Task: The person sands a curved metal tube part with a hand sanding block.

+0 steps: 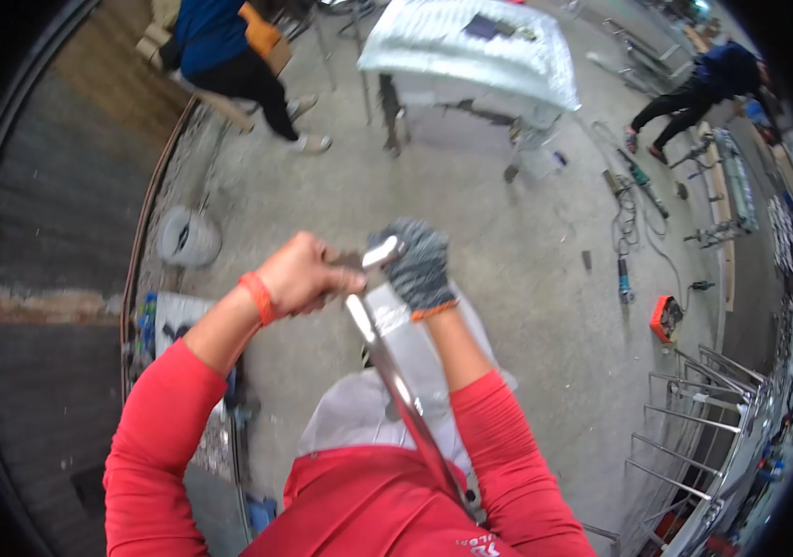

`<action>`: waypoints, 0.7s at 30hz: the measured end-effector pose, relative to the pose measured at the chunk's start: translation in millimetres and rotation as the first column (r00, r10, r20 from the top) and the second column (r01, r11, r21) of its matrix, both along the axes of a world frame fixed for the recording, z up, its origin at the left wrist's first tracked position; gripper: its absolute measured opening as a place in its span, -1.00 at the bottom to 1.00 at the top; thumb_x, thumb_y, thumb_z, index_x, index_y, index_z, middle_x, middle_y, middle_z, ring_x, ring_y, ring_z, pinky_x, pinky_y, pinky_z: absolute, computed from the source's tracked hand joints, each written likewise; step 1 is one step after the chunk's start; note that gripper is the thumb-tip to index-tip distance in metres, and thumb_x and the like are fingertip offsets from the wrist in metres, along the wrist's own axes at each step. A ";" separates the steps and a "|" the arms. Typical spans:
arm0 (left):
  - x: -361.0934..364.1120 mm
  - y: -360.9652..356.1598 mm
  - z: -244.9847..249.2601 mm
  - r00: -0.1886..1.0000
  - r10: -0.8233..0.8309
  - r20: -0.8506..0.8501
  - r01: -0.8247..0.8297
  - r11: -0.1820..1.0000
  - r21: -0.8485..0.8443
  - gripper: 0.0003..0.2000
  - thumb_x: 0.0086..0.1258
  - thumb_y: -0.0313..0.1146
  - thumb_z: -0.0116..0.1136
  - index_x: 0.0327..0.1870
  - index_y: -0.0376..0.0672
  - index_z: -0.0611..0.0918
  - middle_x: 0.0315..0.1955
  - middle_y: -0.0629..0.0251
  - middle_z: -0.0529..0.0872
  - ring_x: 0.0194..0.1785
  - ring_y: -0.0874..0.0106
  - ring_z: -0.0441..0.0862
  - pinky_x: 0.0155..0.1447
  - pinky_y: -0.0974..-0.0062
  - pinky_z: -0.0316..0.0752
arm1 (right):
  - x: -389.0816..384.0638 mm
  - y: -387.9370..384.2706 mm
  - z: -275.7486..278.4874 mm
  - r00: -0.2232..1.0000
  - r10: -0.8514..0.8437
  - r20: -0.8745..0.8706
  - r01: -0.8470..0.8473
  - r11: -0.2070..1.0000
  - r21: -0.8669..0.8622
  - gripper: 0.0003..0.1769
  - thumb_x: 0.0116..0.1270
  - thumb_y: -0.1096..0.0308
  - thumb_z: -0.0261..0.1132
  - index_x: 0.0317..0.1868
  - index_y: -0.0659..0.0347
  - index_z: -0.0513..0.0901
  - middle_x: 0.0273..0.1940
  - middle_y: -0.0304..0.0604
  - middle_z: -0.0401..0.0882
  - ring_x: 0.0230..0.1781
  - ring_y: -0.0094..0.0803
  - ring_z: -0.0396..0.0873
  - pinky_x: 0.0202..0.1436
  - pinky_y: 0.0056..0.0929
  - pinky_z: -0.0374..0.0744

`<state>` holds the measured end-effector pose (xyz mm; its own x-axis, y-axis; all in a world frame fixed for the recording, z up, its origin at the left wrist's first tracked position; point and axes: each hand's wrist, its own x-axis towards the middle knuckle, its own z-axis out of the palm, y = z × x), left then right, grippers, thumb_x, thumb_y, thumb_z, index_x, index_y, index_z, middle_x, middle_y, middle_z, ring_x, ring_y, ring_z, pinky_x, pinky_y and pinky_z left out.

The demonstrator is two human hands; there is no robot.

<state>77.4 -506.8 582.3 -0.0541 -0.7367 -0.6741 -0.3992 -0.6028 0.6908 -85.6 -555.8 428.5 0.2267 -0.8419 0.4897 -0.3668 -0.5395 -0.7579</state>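
My bare left hand (302,275), with an orange band at the wrist, is closed on a small dark piece (345,260) near the tube's upper end. My right hand (418,265) wears a grey knit glove with an orange cuff and is wrapped round the bent end of a shiny metal tube (396,388). The tube's long part slants down across my light apron to my red shirt. What the dark piece is, I cannot make out.
A table (471,56) covered in shiny wrap stands ahead. One person (229,65) is at the upper left, another (708,88) at the upper right. A white bucket (189,238), power tools (625,281), an orange box (666,319) and metal frames (694,427) are on the floor.
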 end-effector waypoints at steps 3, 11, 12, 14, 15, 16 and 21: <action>-0.4 -26.8 3.8 0.953 -0.269 0.140 0.275 0.961 -0.024 -0.75 0.23 -0.26 0.52 -0.47 -0.22 0.70 -0.76 0.47 0.47 -0.73 0.64 0.33 -0.65 0.54 0.16 | -1.5 -1.1 7.7 1.000 0.005 -0.023 -0.004 0.998 0.058 -0.84 0.06 0.25 0.43 -0.34 0.05 0.70 -0.33 -0.13 0.67 -0.24 -0.10 0.65 -0.14 -0.15 0.58; -23.4 -90.8 -6.5 0.565 -0.673 0.478 0.796 0.598 -0.098 -0.59 0.08 -0.06 0.57 -0.41 -0.30 0.74 -0.63 0.17 0.68 -0.54 0.36 0.60 -0.35 0.33 0.50 | -5.3 -6.4 14.7 0.992 -0.055 -0.115 0.064 0.995 0.081 -0.75 0.17 0.11 0.38 -0.32 0.11 0.69 -0.32 -0.02 0.69 -0.24 0.00 0.67 -0.17 -0.09 0.61; -28.6 -95.0 -6.8 0.529 -0.689 0.496 0.816 0.573 -0.075 -0.57 0.07 -0.05 0.56 -0.40 -0.31 0.74 -0.62 0.13 0.69 -0.53 0.32 0.61 -0.34 0.32 0.51 | -7.6 -3.3 15.0 0.991 -0.052 -0.125 0.064 0.994 0.091 -0.71 0.16 0.07 0.39 -0.31 0.13 0.68 -0.33 0.00 0.68 -0.24 0.02 0.67 -0.16 -0.09 0.61; -28.7 -96.1 -2.9 0.515 -0.695 0.501 0.823 0.564 -0.064 -0.56 0.08 -0.03 0.56 -0.40 -0.32 0.74 -0.63 0.17 0.68 -0.54 0.35 0.61 -0.36 0.32 0.50 | -5.6 -5.3 9.0 0.992 -0.046 -0.121 0.054 0.997 0.062 -0.70 0.16 0.05 0.39 -0.33 0.11 0.67 -0.34 0.00 0.68 -0.26 0.02 0.67 -0.17 -0.09 0.61; -26.6 -95.4 -0.2 0.521 -0.686 0.508 0.819 0.570 -0.071 -0.56 0.08 -0.03 0.56 -0.40 -0.32 0.74 -0.63 0.17 0.68 -0.54 0.35 0.61 -0.36 0.32 0.50 | -6.3 -8.7 4.8 0.987 -0.037 -0.154 0.047 0.997 0.063 -0.72 0.17 0.06 0.38 -0.34 0.11 0.67 -0.34 0.00 0.68 -0.27 0.01 0.67 -0.18 -0.09 0.61; -22.9 -92.4 2.2 0.561 -0.685 0.466 0.789 0.612 -0.049 -0.59 0.12 -0.06 0.55 -0.40 -0.31 0.74 -0.65 0.22 0.65 -0.57 0.40 0.58 -0.41 0.35 0.47 | -5.4 -11.7 5.2 0.988 -0.028 -0.152 0.037 0.998 0.056 -0.72 0.17 0.06 0.38 -0.34 0.11 0.67 -0.34 0.00 0.68 -0.27 0.01 0.67 -0.18 -0.09 0.61; -1.8 -53.3 -3.2 0.765 -0.564 0.311 0.600 0.800 -0.025 -0.70 0.24 -0.17 0.50 -0.39 -0.28 0.75 -0.70 0.39 0.56 -0.67 0.55 0.46 -0.58 0.47 0.32 | -8.1 -14.4 4.8 0.983 -0.016 -0.181 0.027 0.998 0.060 -0.79 0.20 0.12 0.33 -0.37 0.06 0.68 -0.33 -0.04 0.69 -0.27 -0.04 0.68 -0.20 -0.11 0.61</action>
